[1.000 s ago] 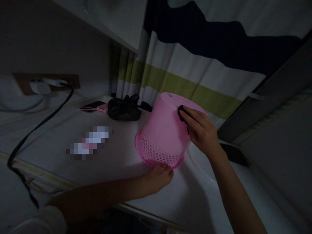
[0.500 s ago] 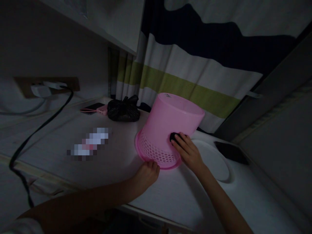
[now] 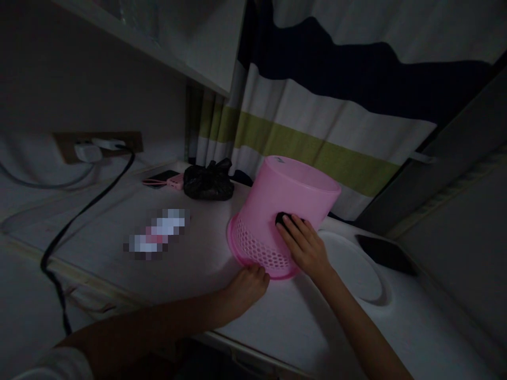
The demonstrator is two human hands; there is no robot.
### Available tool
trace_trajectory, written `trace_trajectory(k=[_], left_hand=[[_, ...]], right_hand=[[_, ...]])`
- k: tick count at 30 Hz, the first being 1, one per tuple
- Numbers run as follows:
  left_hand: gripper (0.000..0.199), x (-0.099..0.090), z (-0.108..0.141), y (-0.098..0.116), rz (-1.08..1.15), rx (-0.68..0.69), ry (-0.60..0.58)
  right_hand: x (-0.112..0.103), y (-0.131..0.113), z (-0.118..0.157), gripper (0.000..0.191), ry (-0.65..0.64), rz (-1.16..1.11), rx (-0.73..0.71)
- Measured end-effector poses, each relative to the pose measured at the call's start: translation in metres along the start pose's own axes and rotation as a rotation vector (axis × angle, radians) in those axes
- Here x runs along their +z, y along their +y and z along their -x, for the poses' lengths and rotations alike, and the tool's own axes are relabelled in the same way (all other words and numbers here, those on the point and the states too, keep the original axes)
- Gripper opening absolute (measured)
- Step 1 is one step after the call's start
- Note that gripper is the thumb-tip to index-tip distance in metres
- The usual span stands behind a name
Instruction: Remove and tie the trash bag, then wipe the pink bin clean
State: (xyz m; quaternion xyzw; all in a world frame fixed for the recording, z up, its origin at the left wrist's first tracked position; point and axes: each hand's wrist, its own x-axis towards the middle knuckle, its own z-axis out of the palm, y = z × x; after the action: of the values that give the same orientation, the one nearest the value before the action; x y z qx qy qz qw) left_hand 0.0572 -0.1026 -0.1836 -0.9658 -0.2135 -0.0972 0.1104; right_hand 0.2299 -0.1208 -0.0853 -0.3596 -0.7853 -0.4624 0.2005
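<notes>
A pink plastic basket (image 3: 291, 198) stands tilted and upside down on the white tabletop, its band of lattice holes low down near the rim. My left hand (image 3: 249, 287) is closed on the near edge of that rim. Against the basket's side my right hand (image 3: 307, 245) presses a small black pad (image 3: 284, 218), perhaps a sponge or folded cloth. The fingers lie over the pad and cover most of it.
Right of the basket lies a round white lid-like object (image 3: 352, 269), with a flat black item (image 3: 386, 254) beyond it. A knotted black plastic bag (image 3: 208, 180) and a pink strapped item (image 3: 175, 182) sit at the back left. A black cable (image 3: 85, 211) hangs from the wall socket (image 3: 98, 148).
The view has shifted a little, so the scene sits slightly further right. My right hand with the black pad has slid slightly left across the basket's side. My left hand stays on the rim.
</notes>
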Motion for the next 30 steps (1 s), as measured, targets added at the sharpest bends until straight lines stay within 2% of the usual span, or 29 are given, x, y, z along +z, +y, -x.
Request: trace_trajectory(k=[4, 8, 13, 17, 22, 26, 30], left_hand=[[0.011, 0.007, -0.004, 0.002, 0.032, 0.021, 0.024], [0.007, 0.017, -0.009, 0.008, 0.043, 0.043, 0.062], [0.007, 0.011, -0.015, 0.015, 0.044, 0.032, 0.049], [0.010, 0.002, -0.020, 0.022, 0.021, 0.013, 0.035], [0.008, 0.000, -0.027, 0.028, -0.008, 0.016, 0.015], [0.009, -0.001, -0.029, 0.030, -0.027, 0.037, 0.038], [0.014, -0.002, -0.031, 0.030, -0.019, 0.003, 0.043]], right_hand=[[-0.010, 0.024, -0.030, 0.056, 0.091, 0.018, 0.087], [-0.025, 0.037, -0.054, 0.057, 0.130, -0.021, 0.153], [-0.037, 0.043, -0.061, 0.054, 0.103, -0.185, 0.229], [-0.031, 0.038, -0.042, 0.058, 0.084, -0.208, 0.180], [-0.011, 0.016, 0.009, 0.058, -0.021, -0.210, 0.092], [0.003, -0.007, 0.046, 0.047, -0.065, -0.173, -0.002], [0.010, -0.025, 0.059, 0.034, -0.108, -0.181, -0.089]])
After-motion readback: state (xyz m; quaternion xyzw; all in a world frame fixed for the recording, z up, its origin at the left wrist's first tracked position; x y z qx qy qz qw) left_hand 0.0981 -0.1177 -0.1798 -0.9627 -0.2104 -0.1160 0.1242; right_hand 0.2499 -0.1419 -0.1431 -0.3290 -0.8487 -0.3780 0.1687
